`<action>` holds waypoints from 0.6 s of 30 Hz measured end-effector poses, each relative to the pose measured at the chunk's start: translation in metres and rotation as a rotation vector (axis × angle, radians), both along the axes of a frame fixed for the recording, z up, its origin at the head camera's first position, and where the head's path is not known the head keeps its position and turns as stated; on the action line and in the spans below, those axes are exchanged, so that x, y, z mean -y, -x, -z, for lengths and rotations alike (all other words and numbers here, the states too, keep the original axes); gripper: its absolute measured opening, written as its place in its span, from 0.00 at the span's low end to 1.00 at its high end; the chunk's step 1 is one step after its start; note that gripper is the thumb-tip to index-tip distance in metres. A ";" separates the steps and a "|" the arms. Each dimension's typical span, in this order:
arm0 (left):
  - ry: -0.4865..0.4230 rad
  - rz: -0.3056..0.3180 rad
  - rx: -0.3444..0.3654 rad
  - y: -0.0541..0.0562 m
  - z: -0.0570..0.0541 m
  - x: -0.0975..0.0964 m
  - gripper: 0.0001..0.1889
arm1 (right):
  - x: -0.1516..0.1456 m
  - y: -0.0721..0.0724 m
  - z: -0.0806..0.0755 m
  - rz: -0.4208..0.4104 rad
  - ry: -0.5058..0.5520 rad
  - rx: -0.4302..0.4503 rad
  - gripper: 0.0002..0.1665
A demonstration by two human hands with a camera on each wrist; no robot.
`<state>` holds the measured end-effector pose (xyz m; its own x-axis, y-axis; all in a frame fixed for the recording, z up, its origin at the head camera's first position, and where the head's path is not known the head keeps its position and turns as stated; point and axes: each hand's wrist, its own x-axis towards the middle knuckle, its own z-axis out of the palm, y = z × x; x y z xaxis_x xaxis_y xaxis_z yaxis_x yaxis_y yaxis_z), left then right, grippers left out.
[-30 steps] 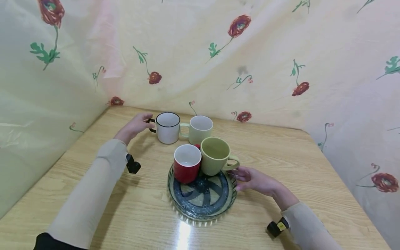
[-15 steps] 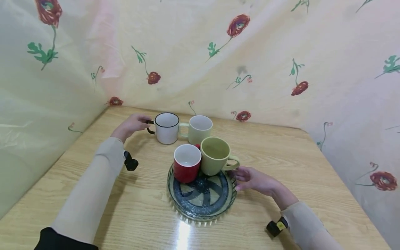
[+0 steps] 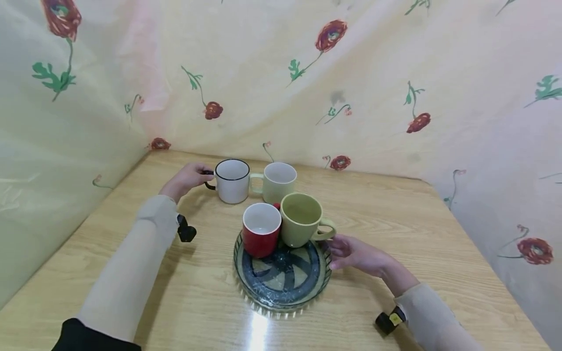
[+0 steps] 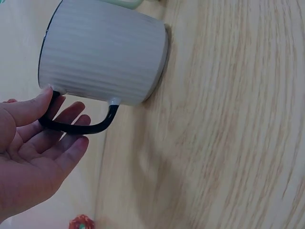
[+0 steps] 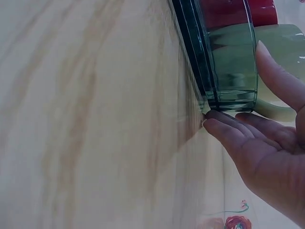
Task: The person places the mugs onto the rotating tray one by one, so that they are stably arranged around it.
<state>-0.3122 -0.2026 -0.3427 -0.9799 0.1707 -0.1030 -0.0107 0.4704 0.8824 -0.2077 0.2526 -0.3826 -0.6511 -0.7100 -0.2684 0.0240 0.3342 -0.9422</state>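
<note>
Holding the white mug upright should work best, its handle clasped by the left grip near the back of the bench, while the right grip, fingers loose, touches the plate.

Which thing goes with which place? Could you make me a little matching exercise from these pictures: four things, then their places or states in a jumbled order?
Things
1. red mug
2. white mug
3. left hand
4. right hand

Places and states, as the head view shows them
A. at the side of the glass dish
B. holding a black handle
C. in the dish, left of the olive mug
D. just left of the pale green mug

Pairs: 1-C, 2-D, 3-B, 4-A
</note>
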 end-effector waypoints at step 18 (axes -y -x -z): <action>-0.038 0.024 -0.069 0.000 0.013 0.008 0.16 | 0.002 -0.001 0.001 -0.002 -0.015 0.005 0.58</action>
